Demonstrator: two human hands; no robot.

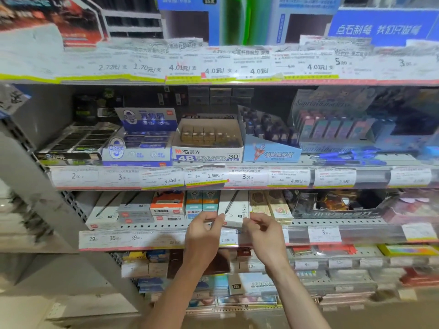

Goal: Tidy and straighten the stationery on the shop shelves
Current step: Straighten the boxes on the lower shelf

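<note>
Head view looks down a tiered shop shelf, and both hands meet at the front end of a long white cardboard pen box printed with a black pen (234,210), which lies on the third shelf from the top, its near end poking out over the perforated grey metal shelf lip (332,222). The left hand (204,233) pinches the box's near left corner between thumb and fingers; the right hand (263,231) pinches the near right corner the same way, so the hands are close together with the box end between them.

Just left of the box stand two teal cartons (202,203), then an orange-and-white carton (167,205); just right lie pale beige illustrated packs (270,205). On the shelf above, a white 4B eraser display box (207,143) sits undisturbed.

By my reading, the step in hand is squaring this one pen box within its row. The next move calls for an even push from both hands toward the far side, keeping the box parallel to the teal cartons, until its near end lines up with theirs behind the lip.
</note>
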